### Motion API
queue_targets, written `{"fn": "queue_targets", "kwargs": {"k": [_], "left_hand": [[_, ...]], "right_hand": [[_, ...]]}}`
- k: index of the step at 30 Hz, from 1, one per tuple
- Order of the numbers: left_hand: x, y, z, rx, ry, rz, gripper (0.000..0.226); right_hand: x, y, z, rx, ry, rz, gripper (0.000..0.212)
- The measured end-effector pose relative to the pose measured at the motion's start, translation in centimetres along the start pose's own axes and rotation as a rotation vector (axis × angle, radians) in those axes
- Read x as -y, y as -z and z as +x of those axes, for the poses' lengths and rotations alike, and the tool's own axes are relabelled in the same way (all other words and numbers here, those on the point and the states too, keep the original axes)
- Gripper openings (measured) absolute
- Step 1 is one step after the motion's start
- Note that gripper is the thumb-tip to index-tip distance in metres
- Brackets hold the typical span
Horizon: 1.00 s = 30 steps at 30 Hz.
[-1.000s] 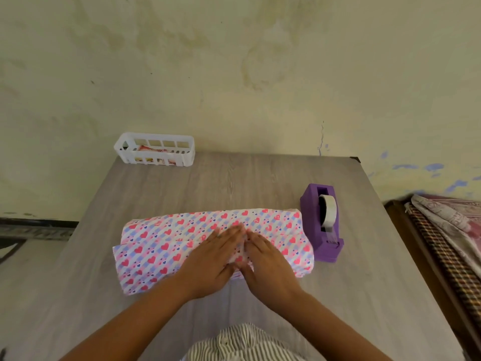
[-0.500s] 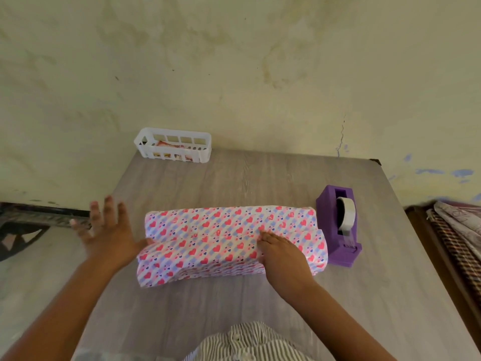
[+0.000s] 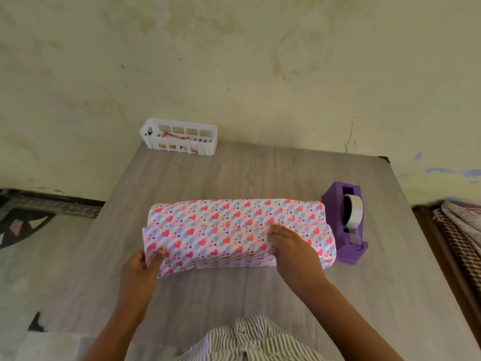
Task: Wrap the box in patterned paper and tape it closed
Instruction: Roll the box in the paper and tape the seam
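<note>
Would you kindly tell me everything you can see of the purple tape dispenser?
The purple tape dispenser looks like matte plastic, a tall slotted block that steps down to a low front lip. A roll of clear tape sits upright in its slot, with a strip running down to the lip. It stands on the grey wood-grain table, close beside the right end of the wrapped box. Neither hand touches it.

Left grip (image 3: 141, 264) pinching, right grip (image 3: 289, 246) flat, pressing
</note>
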State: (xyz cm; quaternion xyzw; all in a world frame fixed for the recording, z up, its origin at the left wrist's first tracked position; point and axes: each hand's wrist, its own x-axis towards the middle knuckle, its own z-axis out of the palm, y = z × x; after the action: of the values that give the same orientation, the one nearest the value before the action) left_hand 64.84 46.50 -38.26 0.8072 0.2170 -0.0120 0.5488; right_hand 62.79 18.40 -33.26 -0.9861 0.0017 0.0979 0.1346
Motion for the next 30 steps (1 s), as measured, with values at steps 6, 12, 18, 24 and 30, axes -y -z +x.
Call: {"fn": "queue_targets", "kwargs": {"k": [6, 12, 18, 24, 30], "left_hand": [[0.9, 0.9, 0.3, -0.015, -0.042, -0.068, 0.013], [0.5, 2.0, 1.1, -0.405, -0.133, 0.112, 0.021], [-5.6, -4.9, -3.8, 0.29, -0.89, 0.332, 0.042], [-4.4, -12.5, -4.5, 0.491, -0.955, 0.963, 0.078], [-3.2, -13.0, -4.0, 0.451, -1.043, 0.984, 0.075]], "right_hand": [[0.1, 0.2, 0.3, 0.026, -0.015, -0.015, 0.052], [0.2, 0.3, 0.2, 0.026, -0.016, -0.027, 0.053], [0.5, 0.2, 0.2, 0.002, -0.028, -0.019, 0.052], [-0.4, 0.2, 1.1, -0.024, -0.059, 0.062, 0.047], [-5.0, 0.7, 0.1, -0.512, -0.514, 0.675, 0.045]]}}
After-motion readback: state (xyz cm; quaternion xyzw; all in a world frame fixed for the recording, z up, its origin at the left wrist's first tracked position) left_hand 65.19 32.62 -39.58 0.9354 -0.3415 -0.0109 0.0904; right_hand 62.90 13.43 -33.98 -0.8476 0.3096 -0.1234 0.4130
